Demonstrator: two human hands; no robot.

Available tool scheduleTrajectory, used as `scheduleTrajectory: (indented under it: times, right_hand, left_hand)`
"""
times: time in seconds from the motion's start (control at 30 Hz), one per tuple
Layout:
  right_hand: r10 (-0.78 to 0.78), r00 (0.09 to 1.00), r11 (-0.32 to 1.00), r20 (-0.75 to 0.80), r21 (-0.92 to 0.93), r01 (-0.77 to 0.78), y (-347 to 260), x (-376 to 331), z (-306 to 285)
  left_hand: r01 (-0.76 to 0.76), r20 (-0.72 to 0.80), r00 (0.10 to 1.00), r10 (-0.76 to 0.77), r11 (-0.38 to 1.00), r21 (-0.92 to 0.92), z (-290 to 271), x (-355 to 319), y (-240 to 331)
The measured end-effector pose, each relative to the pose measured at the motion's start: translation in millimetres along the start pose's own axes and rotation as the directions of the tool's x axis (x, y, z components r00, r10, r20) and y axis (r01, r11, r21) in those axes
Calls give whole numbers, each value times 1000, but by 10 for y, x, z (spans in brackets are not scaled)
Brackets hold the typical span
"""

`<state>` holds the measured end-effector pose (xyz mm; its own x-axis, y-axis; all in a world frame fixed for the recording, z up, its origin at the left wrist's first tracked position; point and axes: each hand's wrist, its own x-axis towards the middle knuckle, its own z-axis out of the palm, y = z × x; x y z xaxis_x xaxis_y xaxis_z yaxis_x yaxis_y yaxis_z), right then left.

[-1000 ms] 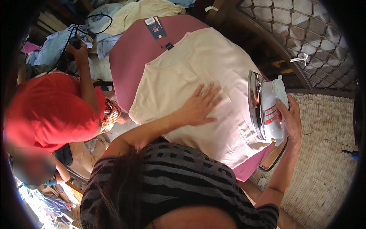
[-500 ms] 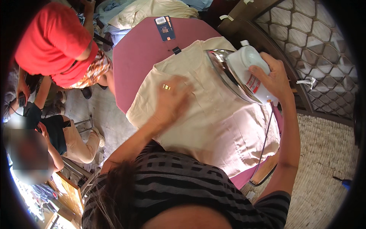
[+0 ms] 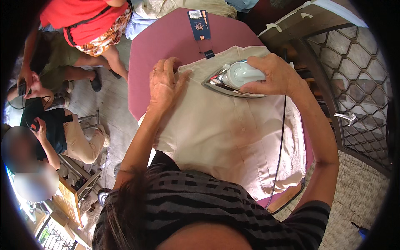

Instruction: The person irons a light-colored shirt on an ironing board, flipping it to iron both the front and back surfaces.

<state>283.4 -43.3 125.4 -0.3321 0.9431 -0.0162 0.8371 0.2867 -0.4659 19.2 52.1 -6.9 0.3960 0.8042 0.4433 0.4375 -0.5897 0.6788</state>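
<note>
A cream buttoned shirt [image 3: 200,129] lies spread over a pink padded board [image 3: 143,71], its neckline toward the far side. My right hand [image 3: 275,77] is wrapped round the handle of a white and light-grey iron [image 3: 238,75]. The iron rests with its soleplate down on the upper part of the shirt, its tip pointing left. My left hand [image 3: 164,85] lies at the shirt's upper left edge, fingers stretched out and thumb on the cloth. A dark neck label [image 3: 209,54] shows at the collar, with a dark blue hang tag [image 3: 200,26] beyond it on the board.
The iron's black cord [image 3: 280,146] runs down across the shirt's right side. A lattice metal gate [image 3: 354,83] stands at the right. Folded cloths [image 3: 166,7] are piled behind the board. At the left are a person in red [image 3: 89,23] and a seated person [image 3: 79,137].
The iron has come down from a tilted, raised position onto the shirt, farther left. My left hand has moved up and left to the shirt's edge. The person in red has shifted.
</note>
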Motion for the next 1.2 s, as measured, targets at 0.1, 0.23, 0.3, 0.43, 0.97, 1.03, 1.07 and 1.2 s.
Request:
scheduleTrajectory:
  times: [0.1, 0.23, 0.3, 0.43, 0.97, 1.03, 1.07, 1.2]
  right_hand:
    - [30, 999, 997, 29, -65, -28, 17, 39, 52]
    - [-82, 996, 993, -31, -82, 79, -25, 185, 175]
    - [-116, 993, 989, -37, -95, 112, -7, 185, 182]
    - [38, 999, 997, 24, -72, -36, 30, 184, 123]
    - [111, 961, 986, -254, -94, -139, -426, 508, 519]
    - [158, 955, 977, -251, -98, -188, -470, 574, 546]
    - [208, 953, 966, -220, -107, -236, -492, 590, 536]
    - [223, 950, 949, -221, -172, -263, -555, 689, 568]
  left_hand:
    - [48, 148, 987, -62, 994, 97, -14, -24, -131]
    - [91, 91, 991, -95, 995, 47, 9, 33, -141]
    - [145, 118, 982, -149, 988, 45, 4, 58, -148]
    - [185, 137, 975, -177, 982, -46, -63, 96, -111]
    - [243, 207, 953, -222, 967, -80, -295, 67, -263]
    - [249, 245, 942, -231, 968, -43, -401, -4, -298]
    - [267, 269, 931, -248, 963, -35, -496, -89, -252]
    - [227, 321, 915, -243, 970, 86, -784, -425, -287]
